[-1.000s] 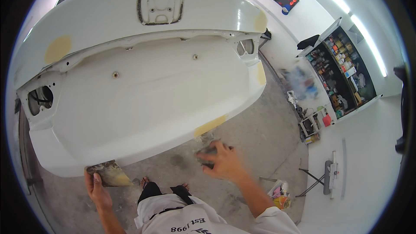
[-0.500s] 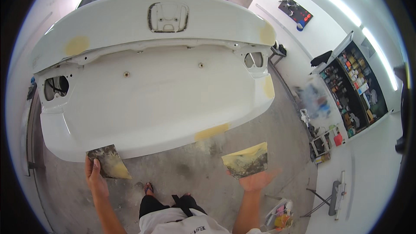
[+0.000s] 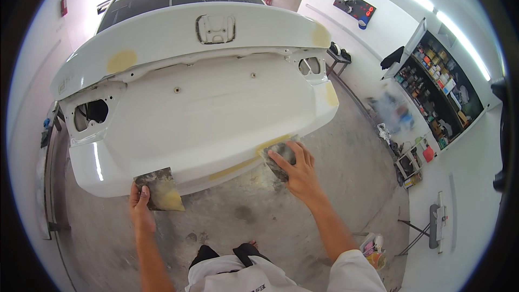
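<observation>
A white car's rear end (image 3: 216,121) fills the middle, its lamp openings bare. My left hand (image 3: 141,208) pinches a dark sandpaper sheet (image 3: 160,188) by its left edge, thumb on top; yellow dust coats one corner. That sheet is in front of the car's lower edge. My right hand (image 3: 303,177) grips a second dusty sandpaper sheet (image 3: 279,158) between thumb and fingers, at the bumper edge. It overlaps the end of a yellow filler patch (image 3: 233,169); whether it presses on the surface I cannot tell. More yellow patches (image 3: 122,61) mark the upper panel.
Along the right wall stand an open cabinet (image 3: 440,89) full of cans and bottles, a small cart (image 3: 409,165) and a folded stand (image 3: 433,227). A metal bench (image 3: 338,60) is beyond the car. A bin of supplies (image 3: 373,249) sits by my right elbow.
My right hand has swung up and left to the car's lower edge, turning its sandpaper face down from palm-up. My left hand shifted slightly right with its sheet. The view has moved too.
</observation>
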The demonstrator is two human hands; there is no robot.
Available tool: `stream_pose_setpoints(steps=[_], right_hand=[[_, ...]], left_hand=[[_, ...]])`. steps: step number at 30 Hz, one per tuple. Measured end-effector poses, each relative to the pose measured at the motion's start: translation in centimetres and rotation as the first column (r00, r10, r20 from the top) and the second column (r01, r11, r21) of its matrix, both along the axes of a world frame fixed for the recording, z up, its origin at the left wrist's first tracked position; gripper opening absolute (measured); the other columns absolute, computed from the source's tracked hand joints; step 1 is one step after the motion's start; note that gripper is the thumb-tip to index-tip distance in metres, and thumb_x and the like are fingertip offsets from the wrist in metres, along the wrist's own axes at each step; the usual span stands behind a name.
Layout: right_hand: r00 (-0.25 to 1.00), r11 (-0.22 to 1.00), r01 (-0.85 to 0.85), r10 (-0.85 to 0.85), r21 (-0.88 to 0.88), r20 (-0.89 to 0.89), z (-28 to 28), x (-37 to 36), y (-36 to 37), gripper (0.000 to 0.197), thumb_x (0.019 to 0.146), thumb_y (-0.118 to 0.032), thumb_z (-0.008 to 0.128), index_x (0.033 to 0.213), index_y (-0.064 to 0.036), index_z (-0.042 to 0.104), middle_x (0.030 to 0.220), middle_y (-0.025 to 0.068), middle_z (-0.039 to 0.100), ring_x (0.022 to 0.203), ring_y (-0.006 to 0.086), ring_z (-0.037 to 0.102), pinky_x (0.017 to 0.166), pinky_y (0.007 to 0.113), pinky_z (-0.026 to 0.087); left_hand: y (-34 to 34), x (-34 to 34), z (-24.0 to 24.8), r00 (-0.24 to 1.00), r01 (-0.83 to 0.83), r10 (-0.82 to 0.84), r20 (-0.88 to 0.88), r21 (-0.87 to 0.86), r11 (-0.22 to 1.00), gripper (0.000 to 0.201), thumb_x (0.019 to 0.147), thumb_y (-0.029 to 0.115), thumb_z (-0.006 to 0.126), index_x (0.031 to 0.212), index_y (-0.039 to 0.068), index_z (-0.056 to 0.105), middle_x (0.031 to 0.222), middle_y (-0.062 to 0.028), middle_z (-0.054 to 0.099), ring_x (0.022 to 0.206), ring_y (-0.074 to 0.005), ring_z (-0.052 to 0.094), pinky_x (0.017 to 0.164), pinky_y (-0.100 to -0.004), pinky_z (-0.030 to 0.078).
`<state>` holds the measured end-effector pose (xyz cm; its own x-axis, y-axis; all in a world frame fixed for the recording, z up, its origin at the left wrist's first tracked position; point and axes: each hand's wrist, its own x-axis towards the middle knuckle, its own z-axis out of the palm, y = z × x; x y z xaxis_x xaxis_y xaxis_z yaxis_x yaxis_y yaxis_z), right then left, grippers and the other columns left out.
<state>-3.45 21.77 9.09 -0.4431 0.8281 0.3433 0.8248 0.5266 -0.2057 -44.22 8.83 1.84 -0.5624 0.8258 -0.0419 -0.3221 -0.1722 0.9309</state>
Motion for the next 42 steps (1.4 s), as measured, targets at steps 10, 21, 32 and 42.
stream_pose_setpoints(steps=[10, 21, 32, 42], right_hand=[[0.991, 0.991, 0.069, -0.081, 0.114, 0.104, -3.6, -0.9, 2.1, 0.081, 0.088, 0.004, 0.064, 0.149, -0.0459, 0.05, 0.162, 0.0079, 0.031, 0.153, 0.0429, 0.028, 0.117, 0.08, 0.016], [0.998, 0.983, -0.036, 0.046, 0.179, -0.049, -7.8, 0.7, 3.1, 0.077, 0.082, -0.004, 0.077, 0.144, -0.0456, 0.056, 0.153, 0.0103, 0.035, 0.149, 0.0422, 0.032, 0.107, 0.069, 0.035], [0.988, 0.927, 0.024, 0.033, 0.373, -0.148, -8.3, 1.8, 2.0, 0.063, 0.087, -0.014, 0.077, 0.141, -0.0421, 0.061, 0.151, 0.0073, 0.039, 0.149, 0.0334, 0.038, 0.109, 0.066, 0.03], [0.97, 0.936, 0.055, 0.032, 0.348, -0.239, -9.4, 0.1, 4.9, 0.068, 0.084, -0.019, 0.08, 0.147, -0.0209, 0.054, 0.153, 0.0131, 0.043, 0.146, 0.0331, 0.044, 0.107, 0.064, 0.03]], left_hand=[[0.2, -0.7, -0.3, 1.0, 0.002, -0.002, -0.003, -0.039, 0.999, 0.046, 0.1, 0.021, 0.071, 0.142, 0.007, 0.06, 0.124, 0.0018, 0.067, 0.116, -0.0109, 0.057, 0.11, -0.0285, 0.038], [0.3, -0.3, -0.4, 0.993, -0.006, 0.001, 0.114, 0.049, 0.999, 0.042, 0.101, 0.019, 0.069, 0.139, 0.006, 0.061, 0.131, -0.001, 0.066, 0.124, -0.0149, 0.056, 0.113, -0.0329, 0.036], [0.3, 0.1, -0.1, 0.998, -0.054, 0.054, 0.045, 0.0, 0.999, 0.041, 0.102, 0.019, 0.066, 0.14, 0.005, 0.06, 0.132, 0.0003, 0.065, 0.125, -0.0138, 0.053, 0.111, -0.034, 0.035], [0.0, -0.1, 0.1, 0.998, -0.042, 0.043, 0.04, -0.02, 0.999, 0.041, 0.102, 0.018, 0.066, 0.141, 0.005, 0.059, 0.129, 0.0003, 0.066, 0.124, -0.0136, 0.053, 0.112, -0.0339, 0.034]])
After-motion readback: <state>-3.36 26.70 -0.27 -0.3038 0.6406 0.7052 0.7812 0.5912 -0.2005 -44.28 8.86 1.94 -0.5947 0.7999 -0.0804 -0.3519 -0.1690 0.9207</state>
